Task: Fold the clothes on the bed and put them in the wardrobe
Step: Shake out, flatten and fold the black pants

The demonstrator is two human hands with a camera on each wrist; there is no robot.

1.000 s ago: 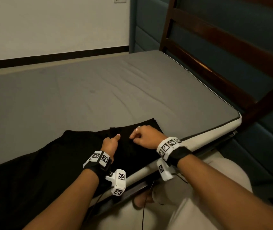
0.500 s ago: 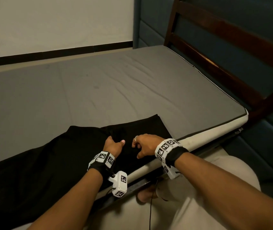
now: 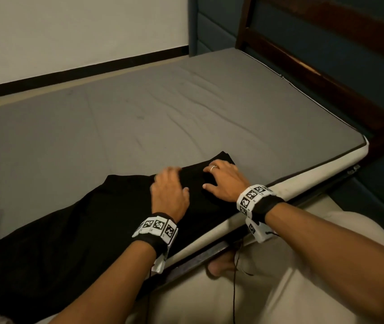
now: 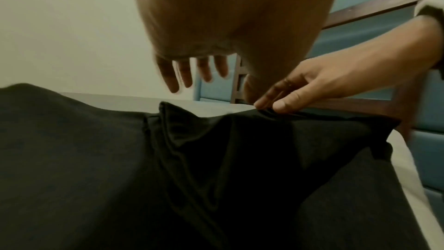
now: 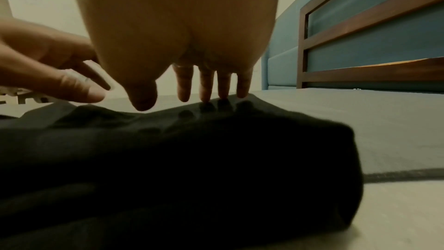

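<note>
Cloth [image 3: 88, 232], black and limp, lies along the near edge of the bed [image 3: 186, 108], its right end already doubled over under both hands. The left hand [image 3: 168, 195] hovers flat over the fold with fingers [image 4: 182, 75] spread wide and holding nothing; from the left wrist view they appear clear of the fabric, though motion blur makes that hard to confirm. The right hand [image 3: 223, 183] rests on the folded end, fingers [image 5: 223, 86] straight, tips pressing the top layer and thumb near its edge; it pins rather than grips.

Slippage is the main risk: the cloth sits just beside the mattress edge, and a smoothing stroke toward the person could drag the fold off the side. Pressing with fingertips alone may also let the lower layer creep, leaving the fold skewed, and the ridge of bunched fabric in the middle of the left wrist view could get ironed into a crease.

What kind of garment this is cannot be told; black on black hides seams and edges. Its left end runs out of the head view, and no wardrobe shows in any view.
</note>
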